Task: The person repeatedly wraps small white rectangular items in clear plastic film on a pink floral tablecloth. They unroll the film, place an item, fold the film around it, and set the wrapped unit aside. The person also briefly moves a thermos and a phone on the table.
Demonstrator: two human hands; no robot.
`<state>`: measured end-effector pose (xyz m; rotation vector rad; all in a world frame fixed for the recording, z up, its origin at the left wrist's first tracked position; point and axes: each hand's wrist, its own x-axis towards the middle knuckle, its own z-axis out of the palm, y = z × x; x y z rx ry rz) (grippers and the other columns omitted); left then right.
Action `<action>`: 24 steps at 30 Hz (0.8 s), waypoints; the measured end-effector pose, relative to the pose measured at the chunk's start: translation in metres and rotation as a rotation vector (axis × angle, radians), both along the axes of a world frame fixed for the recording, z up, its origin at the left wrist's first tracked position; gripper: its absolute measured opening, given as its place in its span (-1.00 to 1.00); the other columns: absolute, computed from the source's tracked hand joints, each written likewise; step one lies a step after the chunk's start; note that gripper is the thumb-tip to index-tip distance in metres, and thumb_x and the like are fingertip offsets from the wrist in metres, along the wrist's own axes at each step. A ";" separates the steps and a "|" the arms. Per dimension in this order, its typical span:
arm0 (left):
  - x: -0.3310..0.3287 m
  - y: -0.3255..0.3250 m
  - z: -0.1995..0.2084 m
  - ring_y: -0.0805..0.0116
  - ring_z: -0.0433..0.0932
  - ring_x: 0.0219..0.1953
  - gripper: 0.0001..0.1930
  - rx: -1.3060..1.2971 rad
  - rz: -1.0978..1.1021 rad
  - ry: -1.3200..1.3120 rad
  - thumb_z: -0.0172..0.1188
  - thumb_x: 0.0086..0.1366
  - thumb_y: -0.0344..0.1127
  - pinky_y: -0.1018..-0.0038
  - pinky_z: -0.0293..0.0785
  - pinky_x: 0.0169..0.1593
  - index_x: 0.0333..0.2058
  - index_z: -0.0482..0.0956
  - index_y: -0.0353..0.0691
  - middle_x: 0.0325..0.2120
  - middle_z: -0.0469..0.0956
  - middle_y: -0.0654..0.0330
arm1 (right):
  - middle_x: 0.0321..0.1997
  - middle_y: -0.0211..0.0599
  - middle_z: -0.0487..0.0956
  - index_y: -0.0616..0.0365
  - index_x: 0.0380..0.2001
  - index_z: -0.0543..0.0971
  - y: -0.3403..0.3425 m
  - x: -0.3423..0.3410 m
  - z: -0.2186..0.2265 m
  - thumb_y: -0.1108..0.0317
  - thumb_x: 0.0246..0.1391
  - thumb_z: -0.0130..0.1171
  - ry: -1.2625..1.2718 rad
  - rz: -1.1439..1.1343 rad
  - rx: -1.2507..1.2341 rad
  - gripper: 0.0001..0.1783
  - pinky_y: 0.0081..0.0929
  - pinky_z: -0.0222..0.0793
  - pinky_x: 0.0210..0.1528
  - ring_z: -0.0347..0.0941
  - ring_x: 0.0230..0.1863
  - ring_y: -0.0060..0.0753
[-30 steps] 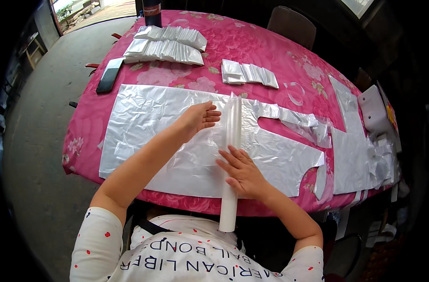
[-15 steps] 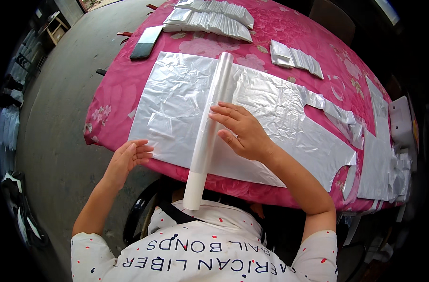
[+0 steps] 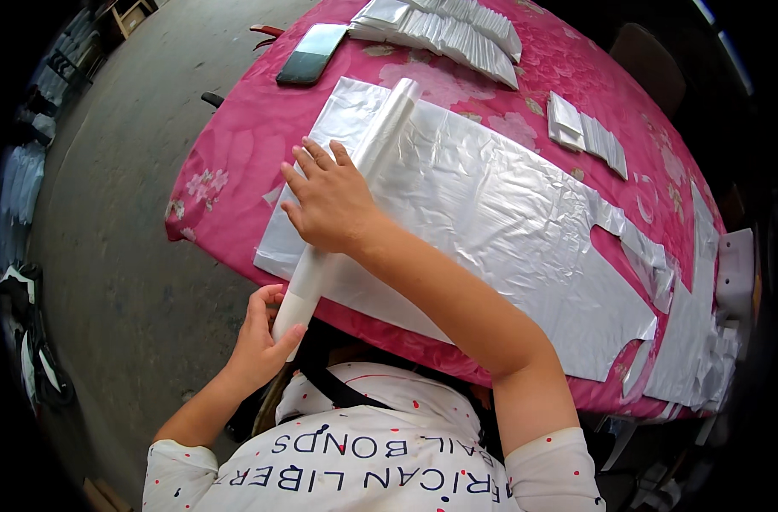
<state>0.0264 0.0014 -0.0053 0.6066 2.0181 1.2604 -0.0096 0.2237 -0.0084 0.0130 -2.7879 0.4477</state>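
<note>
A long pale roll [image 3: 302, 294] lies slantwise across a thin, shiny silvery-white plastic sheet [image 3: 483, 230], one end jutting past the table's near edge. My left hand [image 3: 263, 331] is closed round that near end, thumb on one side and fingers on the other. Higher up, my right hand [image 3: 331, 205] rests flat on the roll and sheet with its fingers spread. The sheet looks creased and stretches right, where it narrows into handle-like strips with rounded cut-outs. Part of the roll is hidden under my right hand.
A pink floral tablecloth [image 3: 227, 196] covers the table. Stacked folded plastic packets [image 3: 457, 43] lie at the back, a smaller row [image 3: 589, 132] to their right. A phone [image 3: 312, 55] lies back left. More plastic sheeting [image 3: 683, 341] and a white container [image 3: 735, 269] are at the right.
The roll has moved left over the sheet, leaving less of it showing on that side. My left hand has closed on the roll's near end; my right hand has moved left and lies flat.
</note>
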 end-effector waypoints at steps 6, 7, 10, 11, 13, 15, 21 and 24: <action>-0.009 -0.003 -0.003 0.38 0.44 -0.21 -0.39 -0.031 -0.004 -0.033 0.28 0.02 -0.33 0.46 0.39 -0.13 0.02 0.19 -0.29 -0.20 0.41 0.12 | 0.26 0.22 0.03 0.31 0.18 0.08 -0.024 -0.011 -0.012 0.36 -0.10 0.05 0.334 -0.416 -0.430 -0.26 -0.16 -0.34 0.33 -0.21 0.36 0.05; -0.009 -0.001 -0.003 0.39 0.46 -0.22 -0.41 -0.014 0.004 -0.121 0.28 0.02 -0.33 0.46 0.39 -0.13 0.00 0.22 -0.29 -0.22 0.43 0.14 | 0.26 0.27 0.02 0.31 0.20 0.02 -0.024 -0.007 -0.017 0.37 -0.11 0.06 0.379 -0.455 -0.546 -0.22 -0.17 -0.35 0.33 -0.23 0.36 0.06; -0.004 0.002 0.013 0.42 0.50 -0.28 -0.46 0.116 0.001 -0.602 0.27 0.02 -0.30 0.46 0.42 -0.17 -0.02 0.29 -0.28 -0.28 0.47 0.19 | 0.16 0.24 0.13 0.32 0.22 -0.14 -0.024 0.009 -0.022 0.38 -0.10 0.12 0.398 -0.461 -0.988 -0.11 -0.22 -0.03 0.23 0.04 0.24 0.02; -0.001 -0.002 0.009 0.43 0.53 -0.33 -0.42 0.194 -0.076 -0.669 0.26 0.02 -0.22 0.46 0.46 -0.23 0.01 0.28 -0.26 -0.29 0.48 0.18 | 0.13 0.18 0.17 0.33 0.21 -0.12 -0.024 0.017 -0.011 0.36 -0.09 0.13 0.421 -0.376 -1.267 -0.13 -0.24 0.08 0.19 0.14 0.17 -0.02; 0.003 0.001 0.015 0.41 0.52 -0.39 -0.38 0.378 -0.237 -0.923 0.23 0.03 -0.07 0.46 0.47 -0.31 0.00 0.29 -0.29 -0.33 0.48 0.16 | -0.10 -0.09 0.35 0.29 0.13 0.03 -0.016 0.033 0.014 0.28 -0.06 0.17 0.352 -0.204 -1.870 -0.24 -0.36 0.38 -0.08 0.40 -0.16 -0.32; 0.007 0.011 0.021 0.41 0.51 -0.44 -0.38 0.466 -0.332 -1.132 0.21 0.04 -0.02 0.46 0.47 -0.34 -0.02 0.30 -0.31 -0.38 0.47 0.15 | -0.20 -0.16 0.39 0.25 0.08 0.10 -0.004 0.048 0.026 0.26 -0.06 0.18 0.275 -0.010 -2.178 -0.30 -0.40 0.40 -0.13 0.40 -0.25 -0.41; 0.015 0.044 0.021 0.48 0.45 -0.52 -0.46 0.146 -0.151 -0.531 0.26 -0.01 -0.16 0.53 0.41 -0.42 -0.09 0.34 -0.32 -0.49 0.45 0.20 | -0.37 -0.30 0.42 0.25 -0.03 0.19 0.022 0.070 0.047 0.26 -0.09 0.21 0.309 -0.236 -1.849 -0.39 -0.47 0.42 -0.25 0.42 -0.35 -0.50; 0.015 0.051 0.033 0.49 0.44 -0.52 -0.46 0.176 -0.342 -0.795 0.29 -0.04 -0.19 0.54 0.41 -0.40 -0.11 0.36 -0.34 -0.55 0.44 0.21 | -0.37 -0.29 0.41 0.25 -0.03 0.19 0.023 0.084 0.058 0.26 -0.11 0.21 0.337 -0.055 -2.001 -0.38 -0.49 0.41 -0.25 0.42 -0.35 -0.49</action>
